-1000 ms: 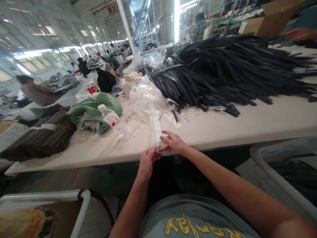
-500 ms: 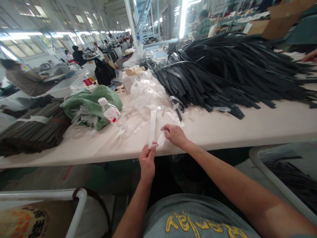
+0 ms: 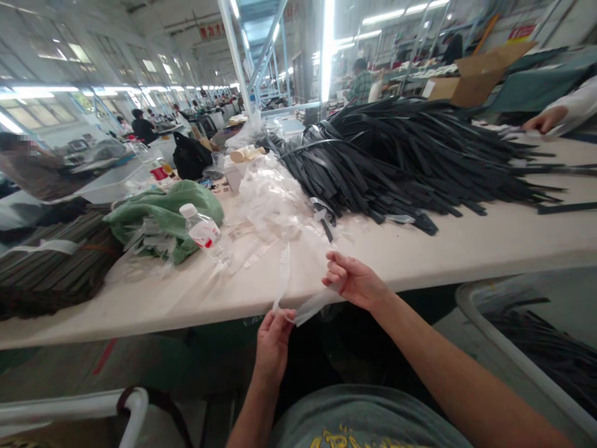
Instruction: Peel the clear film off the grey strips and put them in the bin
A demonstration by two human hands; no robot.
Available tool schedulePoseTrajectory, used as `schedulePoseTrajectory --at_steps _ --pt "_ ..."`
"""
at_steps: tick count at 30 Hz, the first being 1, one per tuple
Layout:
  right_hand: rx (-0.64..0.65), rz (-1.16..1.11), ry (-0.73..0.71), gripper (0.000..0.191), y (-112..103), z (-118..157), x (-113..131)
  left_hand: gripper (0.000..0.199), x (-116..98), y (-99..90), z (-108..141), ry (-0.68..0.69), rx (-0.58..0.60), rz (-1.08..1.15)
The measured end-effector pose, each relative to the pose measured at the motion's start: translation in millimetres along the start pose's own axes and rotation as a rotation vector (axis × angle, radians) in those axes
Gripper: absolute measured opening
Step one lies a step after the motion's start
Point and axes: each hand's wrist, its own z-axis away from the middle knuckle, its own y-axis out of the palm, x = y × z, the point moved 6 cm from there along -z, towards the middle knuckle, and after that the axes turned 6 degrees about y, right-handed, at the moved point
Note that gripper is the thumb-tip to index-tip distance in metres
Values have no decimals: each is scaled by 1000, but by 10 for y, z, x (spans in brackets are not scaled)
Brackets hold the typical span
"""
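Observation:
A thin translucent white strip (image 3: 311, 307) stretches between my two hands off the table's front edge. My left hand (image 3: 274, 339) pinches it near the edge, where another length of it runs up onto the tabletop. My right hand (image 3: 351, 279), fingers curled, grips the strip's other part, higher and to the right. Beyond them a heap of crumpled white translucent strips (image 3: 268, 193) lies on the table. Behind and right of that heap sits a large pile of long black straps (image 3: 373, 158).
The pale table (image 3: 392, 255) spans the view. On its left are a plastic bottle (image 3: 205, 230), a green cloth (image 3: 181, 202) and a stack of dark strips (image 3: 56, 267). A co-worker's hand (image 3: 545, 119) is at the far right. Bins (image 3: 485, 311) stand below the edge.
My right hand has moved right, away from my left, drawing the strip out between them. My left hand has come lower. A co-worker's hand and sleeve now show more fully.

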Motion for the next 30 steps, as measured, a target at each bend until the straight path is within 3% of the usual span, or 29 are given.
schedulePoseTrajectory --at_steps 4,8,13,15,17,19,21,24,27,30 --pt "-184 -38 -49 28 -509 339 35 28 -192 -73 -135 20 -116 117" --pt "-466 -36 -47 22 -1229 779 -126 29 -470 -18 -239 116 -160 97" --pt "-872 11 -78 20 -2104 1448 -387 31 -685 274 -268 240 -105 -21" --pt "-1030 50 -138 24 -2324 1672 -422 29 -714 429 -266 267 -63 -99" --pt "-1153 116 -219 34 -2397 1819 -404 28 -730 592 -265 290 -13 -182" --pt "-1188 205 -304 45 -2291 1844 -337 29 -723 751 -268 290 30 -226" --pt "-1071 344 -370 53 -1995 1714 -228 30 -690 910 -268 262 76 -235" --pt "-638 624 -374 56 -1257 1316 -87 32 -612 1136 -250 198 153 -237" --pt "-163 681 -307 54 -496 965 -94 33 -538 1295 -233 137 201 -205" --pt "103 610 -269 42 -3 746 -189 33 -497 1362 -282 97 216 -149"
